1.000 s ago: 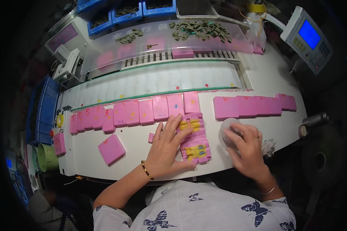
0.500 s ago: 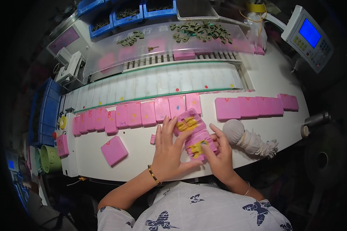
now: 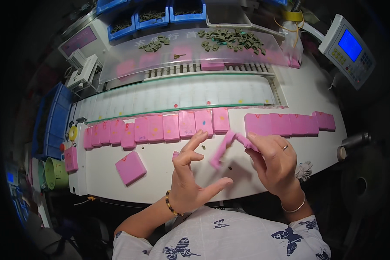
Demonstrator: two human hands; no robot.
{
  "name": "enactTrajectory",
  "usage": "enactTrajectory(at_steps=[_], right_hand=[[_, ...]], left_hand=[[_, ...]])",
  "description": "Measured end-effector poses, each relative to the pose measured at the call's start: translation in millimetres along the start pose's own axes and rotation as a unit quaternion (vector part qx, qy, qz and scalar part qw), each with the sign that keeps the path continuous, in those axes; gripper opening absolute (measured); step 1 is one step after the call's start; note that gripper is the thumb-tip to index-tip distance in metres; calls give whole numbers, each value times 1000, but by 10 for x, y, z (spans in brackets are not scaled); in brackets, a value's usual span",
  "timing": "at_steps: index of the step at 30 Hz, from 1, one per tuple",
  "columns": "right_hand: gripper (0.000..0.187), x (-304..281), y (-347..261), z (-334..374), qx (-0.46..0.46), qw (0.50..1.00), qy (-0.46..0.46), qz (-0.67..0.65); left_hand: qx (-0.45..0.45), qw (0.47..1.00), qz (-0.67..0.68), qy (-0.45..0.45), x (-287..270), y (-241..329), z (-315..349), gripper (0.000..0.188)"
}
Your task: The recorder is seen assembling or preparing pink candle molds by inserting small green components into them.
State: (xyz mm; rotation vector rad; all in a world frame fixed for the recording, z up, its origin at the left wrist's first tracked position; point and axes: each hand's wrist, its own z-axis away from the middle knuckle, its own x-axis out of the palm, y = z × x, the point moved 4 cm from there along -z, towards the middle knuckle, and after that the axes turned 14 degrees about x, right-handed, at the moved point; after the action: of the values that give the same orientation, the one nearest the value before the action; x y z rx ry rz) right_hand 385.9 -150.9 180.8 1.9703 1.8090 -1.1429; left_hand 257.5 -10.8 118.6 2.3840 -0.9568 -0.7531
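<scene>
My right hand pinches a bent, two-leaved pink rubber mould at its right end, above the table. The mould hangs with its fold uppermost, somewhat blurred; its inner faces barely show. My left hand is open beside it, thumb and fingers spread, holding nothing. Small dark bits lie on the table below, one near the left fingertips and another under the mould. A small pink piece is partly hidden behind my left fingers. Behind my right wrist, only the frayed end of a white cloth bundle shows.
Pink blocks form a row along the glass-topped strip, with more blocks at right. One block lies alone at left. Beyond, a clear sheet bears greenish parts. A control panel stands at right.
My left hand has let go of the mould, which lay spread with yellow inside. My right hand has lifted it, now folded over, up and to the right. Small dark bits now show on the table.
</scene>
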Motion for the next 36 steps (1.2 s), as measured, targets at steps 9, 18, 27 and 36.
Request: enactTrajectory(at_steps=[9, 18, 27, 36], right_hand=[[60, 165, -132, -2, -17, 981, -169, -96], [90, 335, -235, 34, 147, 962, -149, -174], [97, 703, -343, 388, 199, 942, -129, -238], [23, 1134, -113, 196, 253, 878, -293, -280]], left_hand=[[-219, 934, 201, -199, 89, 49, -145, 28], [-299, 930, 214, 22, 129, -225, 201, 25], [-306, 894, 254, 207, 13, -313, 157, 31], [-295, 821, 229, 431, -935, -627, 356, 34]])
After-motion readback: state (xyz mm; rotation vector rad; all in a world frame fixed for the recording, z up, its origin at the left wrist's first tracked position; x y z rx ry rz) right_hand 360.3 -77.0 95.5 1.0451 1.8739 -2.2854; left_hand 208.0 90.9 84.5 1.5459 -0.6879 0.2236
